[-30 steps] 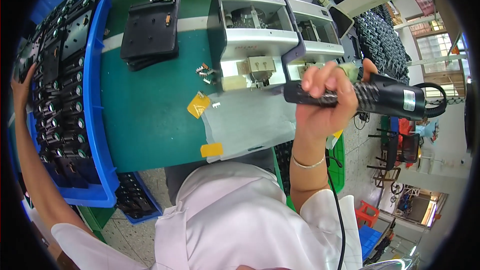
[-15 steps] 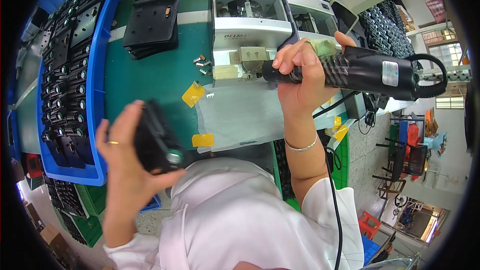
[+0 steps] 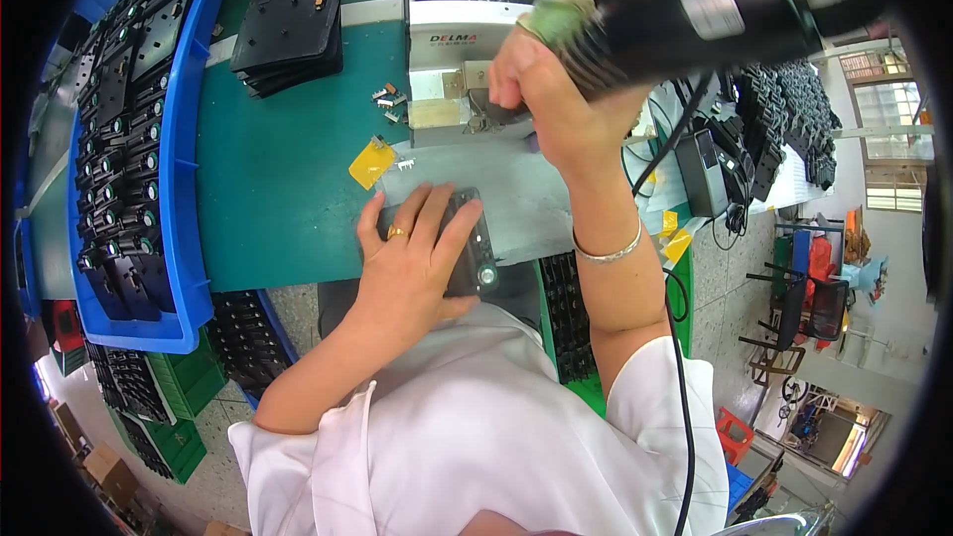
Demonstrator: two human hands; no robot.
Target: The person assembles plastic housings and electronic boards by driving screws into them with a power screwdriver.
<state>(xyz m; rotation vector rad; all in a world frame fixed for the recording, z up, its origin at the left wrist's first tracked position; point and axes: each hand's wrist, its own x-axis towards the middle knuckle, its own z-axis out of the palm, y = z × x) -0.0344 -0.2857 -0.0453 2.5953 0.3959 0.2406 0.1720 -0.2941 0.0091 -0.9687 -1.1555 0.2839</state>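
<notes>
My left hand [image 3: 418, 246] lies over a black plastic housing [image 3: 473, 234] at the table's near edge. Its fingers are spread across the top and the thumb is at the near side, holding the part. A small round silvery piece shows on the housing's right side. My right hand [image 3: 570, 104], raised in front of the white screw feeder [image 3: 465, 20], is closed round a black corded electric screwdriver [image 3: 655, 25]. Clear tape and a greenish wrap cover part of the screwdriver's grip. Its tip is hidden behind my fingers, near the feeder's front.
On the left stands a blue crate [image 3: 189, 228] of black housings. A stack of black panels [image 3: 288, 25] lies beyond the green table [image 3: 268, 169]. Small switches [image 3: 390, 99] are scattered near the feeder. The screwdriver's cable [image 3: 681, 387] hangs by my right arm.
My left hand has brought the black housing rightward and laid it on the pale sheet at the table's edge. The screwdriver in my right hand has moved up and left and tilted.
</notes>
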